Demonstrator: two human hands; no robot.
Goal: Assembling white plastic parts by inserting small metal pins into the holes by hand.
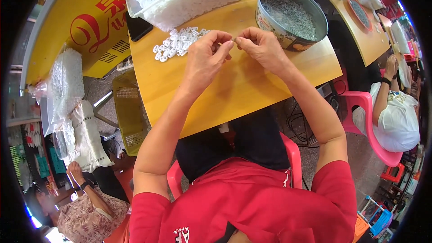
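Shirt [252, 202], lower centre. Left hand [204, 60], right hand [264, 50] pinched close, upper centre; contents unclear. Pieces [177, 42], tin [275, 27] flank them, likely for reach.

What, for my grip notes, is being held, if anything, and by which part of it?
That cannot be told: the left hand and right hand have their fingertips close together, but anything between them is too small to make out.
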